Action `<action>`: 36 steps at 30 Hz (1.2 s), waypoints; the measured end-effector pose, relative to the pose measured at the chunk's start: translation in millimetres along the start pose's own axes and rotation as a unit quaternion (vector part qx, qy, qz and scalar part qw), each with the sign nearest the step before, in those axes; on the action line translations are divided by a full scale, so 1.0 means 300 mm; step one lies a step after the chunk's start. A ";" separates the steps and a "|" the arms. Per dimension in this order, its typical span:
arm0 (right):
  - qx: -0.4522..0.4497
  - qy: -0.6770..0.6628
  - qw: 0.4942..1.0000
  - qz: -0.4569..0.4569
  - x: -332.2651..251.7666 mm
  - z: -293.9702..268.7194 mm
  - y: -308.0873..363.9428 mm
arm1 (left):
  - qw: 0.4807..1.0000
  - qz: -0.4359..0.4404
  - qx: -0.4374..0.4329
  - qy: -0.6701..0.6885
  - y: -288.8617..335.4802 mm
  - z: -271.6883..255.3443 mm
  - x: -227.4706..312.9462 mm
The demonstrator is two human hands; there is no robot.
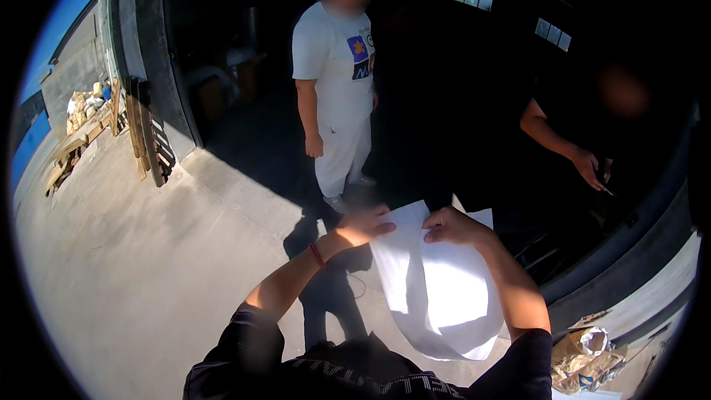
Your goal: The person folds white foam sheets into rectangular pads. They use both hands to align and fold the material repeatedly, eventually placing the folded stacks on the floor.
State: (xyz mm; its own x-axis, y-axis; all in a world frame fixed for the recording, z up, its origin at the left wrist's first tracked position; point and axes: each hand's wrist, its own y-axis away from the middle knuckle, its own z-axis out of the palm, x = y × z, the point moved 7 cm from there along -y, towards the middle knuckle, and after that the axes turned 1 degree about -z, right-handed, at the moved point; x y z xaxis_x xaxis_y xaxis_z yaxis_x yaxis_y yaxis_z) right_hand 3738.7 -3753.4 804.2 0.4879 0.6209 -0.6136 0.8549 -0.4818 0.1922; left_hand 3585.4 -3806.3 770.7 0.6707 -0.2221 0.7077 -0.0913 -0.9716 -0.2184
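A sunlit concrete yard (133, 267) runs up to the dark mouth of a large shed, with grey sliding doors (159, 67) standing open and a heap of broken wooden pallets (78, 137) off to the far left. In front of the person hangs a large white woven plastic sack (437, 289), held at chest height over the ground. Its long axis drops from the hands downward and a little to the right, and its rounded bottom ends just above the dark sleeve of the right arm. The left hand (363, 226) is closed on the upper left edge of the sack, fingers curled over the rim; a thin red band sits on that wrist. The right hand (452, 226) grips the same top edge just beside it — the two hands are nearly touching, thumbs toward each other, so neither is clearly nearer the sack's mouth. Whether the mouth is open between them cannot be told, as the knuckles cover it.

Beyond the sack stands a person in a white shirt and white trousers (337, 89), arms down. To the right a second person in dark clothes (592, 148) is mostly lost in shadow — only a forearm and a hand holding something small and dark show. Crumpled brown paper bags (585, 363) lie at the lower right, partly cut off by the rim.
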 end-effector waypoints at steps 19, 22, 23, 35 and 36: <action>0.254 0.235 0.890 -0.295 -0.170 -0.016 0.193 | 0.962 0.073 0.183 -0.189 0.042 -0.041 0.327; 0.253 0.185 0.894 -0.321 -0.192 -0.004 0.185 | 0.959 0.081 0.196 -0.186 0.069 -0.043 0.373; 0.265 0.185 0.884 -0.337 -0.198 0.001 0.192 | 0.962 0.077 0.201 -0.171 0.081 -0.037 0.381; 0.171 0.224 0.903 -0.325 -0.109 0.014 0.303 | 0.924 -0.104 0.193 -0.314 0.138 -0.081 0.154; 0.130 0.209 0.910 -0.333 -0.112 0.043 0.303 | 0.921 -0.107 0.210 -0.311 0.173 -0.104 0.089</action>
State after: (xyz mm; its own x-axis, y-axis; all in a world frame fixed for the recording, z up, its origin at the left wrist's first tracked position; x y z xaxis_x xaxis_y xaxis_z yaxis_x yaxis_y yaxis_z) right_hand 3797.9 -3826.0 832.4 -0.0530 0.9837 -0.1721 0.9411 -0.0084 -0.3379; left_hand 3575.5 -3865.2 799.2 0.9440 0.1876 0.2714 0.2969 -0.8418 -0.4508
